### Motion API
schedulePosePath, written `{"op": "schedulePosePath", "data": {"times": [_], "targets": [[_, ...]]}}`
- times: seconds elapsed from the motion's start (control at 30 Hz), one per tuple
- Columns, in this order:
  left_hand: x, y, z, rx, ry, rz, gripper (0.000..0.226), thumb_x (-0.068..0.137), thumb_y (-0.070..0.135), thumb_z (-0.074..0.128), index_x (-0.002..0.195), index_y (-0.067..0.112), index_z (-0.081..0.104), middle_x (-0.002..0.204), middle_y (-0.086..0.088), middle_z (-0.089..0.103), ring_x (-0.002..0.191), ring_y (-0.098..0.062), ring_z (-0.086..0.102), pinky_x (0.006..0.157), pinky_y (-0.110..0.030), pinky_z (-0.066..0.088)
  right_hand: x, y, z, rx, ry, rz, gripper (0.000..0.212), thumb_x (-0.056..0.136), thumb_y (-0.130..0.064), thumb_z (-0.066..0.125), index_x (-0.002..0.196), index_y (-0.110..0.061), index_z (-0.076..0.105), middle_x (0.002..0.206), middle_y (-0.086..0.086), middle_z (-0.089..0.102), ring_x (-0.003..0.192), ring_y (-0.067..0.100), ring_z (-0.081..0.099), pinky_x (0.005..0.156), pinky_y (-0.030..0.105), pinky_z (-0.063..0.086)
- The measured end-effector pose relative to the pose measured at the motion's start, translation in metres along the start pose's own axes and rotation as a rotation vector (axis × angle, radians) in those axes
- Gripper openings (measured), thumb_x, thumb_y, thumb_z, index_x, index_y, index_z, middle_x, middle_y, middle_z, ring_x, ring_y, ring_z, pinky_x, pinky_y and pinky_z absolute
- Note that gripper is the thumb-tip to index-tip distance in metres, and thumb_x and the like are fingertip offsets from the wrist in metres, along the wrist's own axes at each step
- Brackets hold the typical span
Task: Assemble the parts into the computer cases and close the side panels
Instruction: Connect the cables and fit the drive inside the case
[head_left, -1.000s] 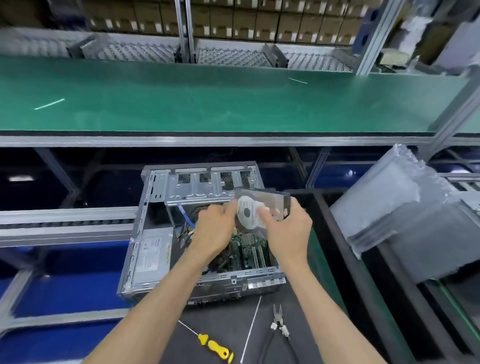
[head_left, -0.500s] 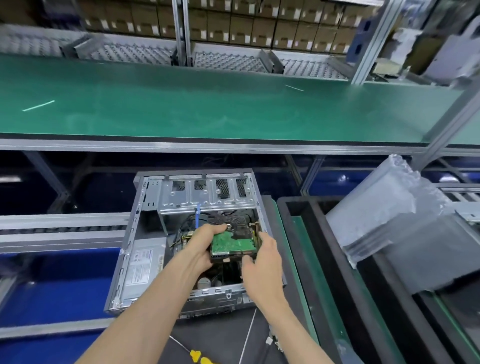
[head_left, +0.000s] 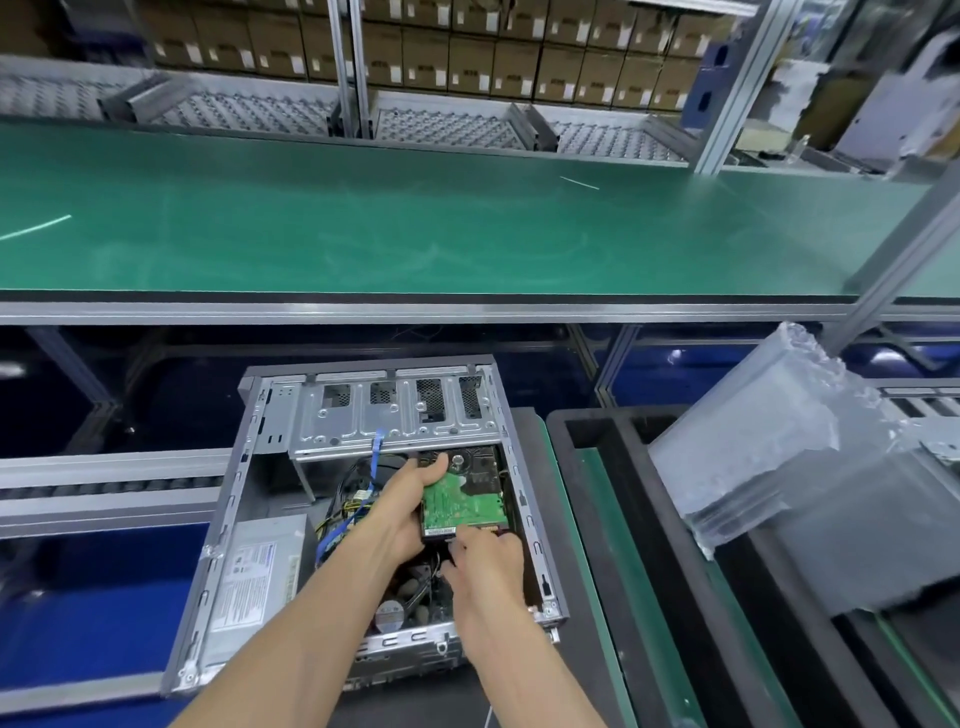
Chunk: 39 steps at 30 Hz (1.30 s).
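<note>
My left hand is gripping the drive, thumb over its far edge, green board facing up. The drive is sitting inside the open case, at its right side, just below the bay bracket. My right hand is pinching a cable plug at the drive's near edge.
</note>
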<state>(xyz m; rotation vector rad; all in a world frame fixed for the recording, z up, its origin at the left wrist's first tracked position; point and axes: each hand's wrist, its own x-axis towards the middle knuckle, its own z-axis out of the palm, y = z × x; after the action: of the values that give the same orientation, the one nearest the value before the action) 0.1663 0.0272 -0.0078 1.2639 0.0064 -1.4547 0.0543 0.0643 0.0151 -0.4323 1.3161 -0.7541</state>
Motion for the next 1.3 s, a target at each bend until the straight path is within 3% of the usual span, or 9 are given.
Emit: {"op": "schedulePosePath", "data": {"times": [0.07,0.17,0.33,0.43,0.67,0.8,0.93,1.17,1.3], "targets": [[0.005,0.001,-0.002,-0.025,-0.014,-0.015,0.090,0.086,0.010,0.077,0.157,0.026,0.024,0.119,-0.012,0.068,0.084,-0.029,0.076,0.061,-0.046,0.061,0.003,-0.004,0.004,0.072,-0.010,0.031,0.013,0.098,0.008,0.050,0.101,-0.004,0.045,0.111,0.022,0.056,0.112,0.027,0.057,0.108,0.051,0.045],[0.012,-0.001,-0.004,-0.034,-0.044,0.008,0.044,0.080,-0.001,0.077,0.107,0.018,0.048,0.109,-0.017,0.066,0.076,-0.029,0.075,0.058,-0.043,0.060,0.010,-0.008,0.005,0.088,-0.014,0.021,0.009,0.102,0.006,0.043,0.099,0.003,0.051,0.098,0.019,0.059,0.104,0.036,0.064,0.105,0.051,0.049],[0.021,-0.003,-0.002,0.053,-0.014,0.059,0.071,0.084,-0.009,0.070,0.145,0.001,0.035,0.124,-0.021,0.063,0.097,-0.034,0.067,0.081,-0.049,0.060,0.021,-0.012,0.004,0.074,-0.017,0.044,0.013,0.099,0.011,0.050,0.091,0.001,0.051,0.094,0.019,0.058,0.097,0.036,0.065,0.091,0.043,0.056],[0.024,-0.001,-0.004,0.103,0.001,0.057,0.062,0.083,-0.010,0.069,0.137,-0.002,0.041,0.099,-0.020,0.068,0.081,-0.034,0.069,0.067,-0.043,0.059,0.022,-0.009,0.005,0.078,-0.018,0.051,0.011,0.096,0.014,0.051,0.092,0.003,0.050,0.101,0.024,0.057,0.095,0.038,0.066,0.093,0.046,0.056],[0.029,-0.003,-0.003,0.108,-0.014,0.086,0.070,0.082,-0.008,0.071,0.143,-0.001,0.036,0.112,-0.021,0.064,0.094,-0.035,0.066,0.081,-0.048,0.058,0.023,-0.010,0.005,0.056,0.015,0.037,0.014,0.096,0.011,0.053,0.088,-0.001,0.050,0.095,0.015,0.058,0.087,0.030,0.068,0.089,0.040,0.057],[0.028,-0.004,-0.003,0.077,-0.059,0.082,0.045,0.084,-0.009,0.069,0.123,-0.003,0.047,0.095,-0.021,0.069,0.075,-0.032,0.072,0.063,-0.041,0.060,0.024,-0.008,0.005,0.067,0.043,0.002,0.003,0.095,0.008,0.057,0.093,0.006,0.056,0.088,0.020,0.064,0.081,0.028,0.072,0.076,0.033,0.059],[0.027,-0.004,0.003,0.036,-0.064,0.094,0.043,0.085,-0.007,0.070,0.121,-0.005,0.048,0.104,-0.028,0.068,0.085,-0.039,0.072,0.072,-0.051,0.061,0.026,-0.008,0.006,0.126,0.019,-0.025,0.005,0.097,0.003,0.059,0.099,0.002,0.055,0.093,0.018,0.068,0.081,0.024,0.075,0.072,0.029,0.059],[0.030,-0.004,0.000,-0.055,-0.102,0.129,0.025,0.088,-0.013,0.062,0.107,-0.003,0.048,0.089,-0.027,0.071,0.079,-0.037,0.074,0.063,-0.044,0.060,0.037,-0.007,0.013,0.191,-0.078,-0.093,0.018,0.099,0.002,0.057,0.115,0.011,0.058,0.106,0.025,0.070,0.091,0.026,0.075,0.089,0.034,0.059],[0.033,-0.003,-0.004,-0.077,-0.121,0.125,0.024,0.088,-0.013,0.060,0.105,-0.002,0.048,0.089,-0.027,0.072,0.085,-0.041,0.073,0.070,-0.047,0.061,0.043,-0.008,0.016,0.212,-0.097,-0.080,0.040,0.100,0.005,0.053,0.137,0.011,0.041,0.105,0.023,0.064,0.091,0.024,0.073,0.092,0.035,0.057]]}}
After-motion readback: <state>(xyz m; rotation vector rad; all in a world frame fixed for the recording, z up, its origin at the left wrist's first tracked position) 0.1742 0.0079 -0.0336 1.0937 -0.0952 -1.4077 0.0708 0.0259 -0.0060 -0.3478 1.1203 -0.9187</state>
